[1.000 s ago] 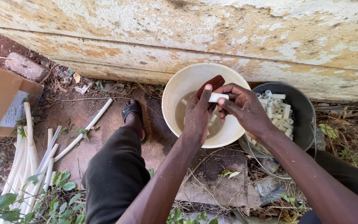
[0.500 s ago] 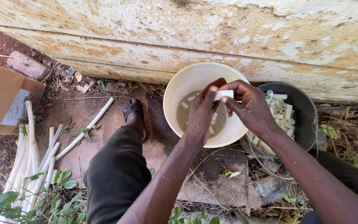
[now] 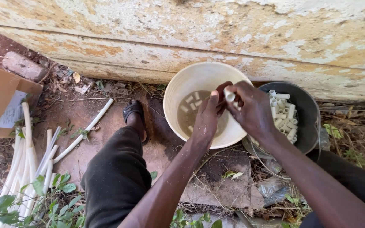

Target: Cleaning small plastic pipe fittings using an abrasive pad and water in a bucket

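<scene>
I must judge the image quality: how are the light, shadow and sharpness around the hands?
Head view: soft daylight, no glare. Left hand and right hand, holding a white piece over the cream bowl, are fairly sharp; the dark pot sits in mild shade; the wall bends slightly, a wide-lens effect.

Head view, looking steeply down, close over hands (image 3: 229,112)

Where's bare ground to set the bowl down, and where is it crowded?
Free: the flat slab between the foot and the long white tubes, crossed by one tube. Crowded: the cream bowl and dark bucket sit side by side against the wall; both hands, left and right, hover there.
</scene>
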